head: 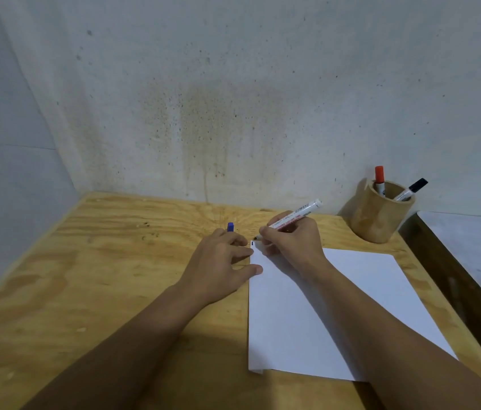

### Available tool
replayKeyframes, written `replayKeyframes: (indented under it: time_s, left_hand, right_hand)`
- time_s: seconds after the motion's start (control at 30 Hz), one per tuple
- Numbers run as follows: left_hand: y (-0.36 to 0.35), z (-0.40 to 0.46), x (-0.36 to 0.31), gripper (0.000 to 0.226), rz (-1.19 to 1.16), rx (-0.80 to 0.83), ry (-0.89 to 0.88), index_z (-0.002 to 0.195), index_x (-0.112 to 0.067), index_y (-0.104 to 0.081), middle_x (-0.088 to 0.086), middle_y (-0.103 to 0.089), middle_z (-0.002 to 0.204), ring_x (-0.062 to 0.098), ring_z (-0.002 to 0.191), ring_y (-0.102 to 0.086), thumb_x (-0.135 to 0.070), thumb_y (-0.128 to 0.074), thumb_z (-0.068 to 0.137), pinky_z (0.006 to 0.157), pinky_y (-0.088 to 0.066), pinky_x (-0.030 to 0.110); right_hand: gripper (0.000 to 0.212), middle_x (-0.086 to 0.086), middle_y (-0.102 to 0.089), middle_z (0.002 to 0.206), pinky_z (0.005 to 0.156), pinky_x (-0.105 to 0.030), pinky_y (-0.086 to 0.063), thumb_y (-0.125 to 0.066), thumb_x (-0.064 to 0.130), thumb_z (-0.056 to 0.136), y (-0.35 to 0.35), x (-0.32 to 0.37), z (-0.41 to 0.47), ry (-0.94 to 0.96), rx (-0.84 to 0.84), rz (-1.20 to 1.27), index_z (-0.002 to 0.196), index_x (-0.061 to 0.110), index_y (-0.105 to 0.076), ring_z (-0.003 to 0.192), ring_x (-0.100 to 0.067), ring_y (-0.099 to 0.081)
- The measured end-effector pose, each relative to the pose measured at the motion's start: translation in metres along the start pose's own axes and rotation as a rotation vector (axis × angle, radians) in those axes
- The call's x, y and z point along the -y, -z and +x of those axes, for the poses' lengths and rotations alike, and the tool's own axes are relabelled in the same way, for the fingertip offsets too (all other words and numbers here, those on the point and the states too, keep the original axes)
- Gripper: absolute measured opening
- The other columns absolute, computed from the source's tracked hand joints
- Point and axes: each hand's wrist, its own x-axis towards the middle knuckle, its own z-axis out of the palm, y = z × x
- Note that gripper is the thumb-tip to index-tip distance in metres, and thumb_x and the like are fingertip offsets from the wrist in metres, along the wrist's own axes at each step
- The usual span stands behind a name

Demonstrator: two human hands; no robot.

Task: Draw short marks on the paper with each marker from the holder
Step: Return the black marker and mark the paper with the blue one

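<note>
Marker (295, 216) in right hand (291, 242) grip, tip on paper (337, 315)

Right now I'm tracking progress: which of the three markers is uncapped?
The marker in the right hand, its tip at the paper's top left corner. The red-capped marker and black-capped marker stand capped in the holder.

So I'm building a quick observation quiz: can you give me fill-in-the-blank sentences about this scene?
1. The right hand holds a white marker whose tip meets the paper's far ____ corner.
2. The wooden holder contains ____ markers.
3. The left hand holds a ____ cap.

Missing words: left; two; blue
</note>
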Motion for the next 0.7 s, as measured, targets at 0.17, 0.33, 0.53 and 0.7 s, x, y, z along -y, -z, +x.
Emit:
replayKeyframes:
  time_s: [0.17, 0.33, 0.53, 0.7]
  left_hand:
    - [0.0, 0.0014, -0.0003, 0.044, -0.025, 0.003, 0.023, 0.11, -0.02, -0.07, -0.004, -0.065, 0.121, 0.011, 0.113, -0.047, -0.047, -0.069, 0.076, 0.097, -0.04, 0.035]
    - [0.0013, 0.0002, -0.001, 0.045, -0.041, 0.016, 0.045, 0.111, -0.02, -0.07, -0.004, -0.064, 0.121, 0.011, 0.115, -0.046, -0.047, -0.069, 0.076, 0.098, -0.041, 0.038]
    - [0.0018, 0.0001, -0.0021, 0.045, -0.028, 0.022, 0.045, 0.112, -0.02, -0.069, -0.004, -0.065, 0.121, 0.012, 0.115, -0.047, -0.048, -0.069, 0.076, 0.097, -0.042, 0.039]
    - [0.0025, 0.0001, -0.0027, 0.045, -0.021, 0.022, 0.045, 0.112, -0.021, -0.069, -0.004, -0.064, 0.122, 0.011, 0.115, -0.046, -0.048, -0.068, 0.076, 0.096, -0.041, 0.035]
  right_hand:
    - [0.006, -0.016, -0.073, 0.072, 0.062, -0.033, -0.061, -0.075, 0.002, 0.076, 0.0015, -0.0031, -0.0025, 0.065, -0.007, -0.071, 0.079, -0.001, -0.071, 0.06, -0.02, -0.07]
    - [0.004, -0.01, -0.074, 0.071, 0.066, -0.033, -0.062, -0.076, 0.008, 0.076, 0.0023, -0.0072, -0.0016, 0.075, 0.0, -0.095, 0.077, 0.005, -0.073, 0.066, -0.02, -0.072]
    - [0.006, -0.008, -0.075, 0.073, 0.069, -0.035, -0.063, -0.078, 0.011, 0.076, 0.001, -0.0081, -0.002, 0.071, -0.006, -0.114, 0.078, 0.006, -0.074, 0.07, -0.02, -0.073]
    - [0.005, -0.007, -0.075, 0.074, 0.069, -0.036, -0.063, -0.077, 0.011, 0.077, 0.0009, -0.0079, -0.0031, 0.069, 0.007, -0.121, 0.078, 0.007, -0.074, 0.071, -0.019, -0.073]
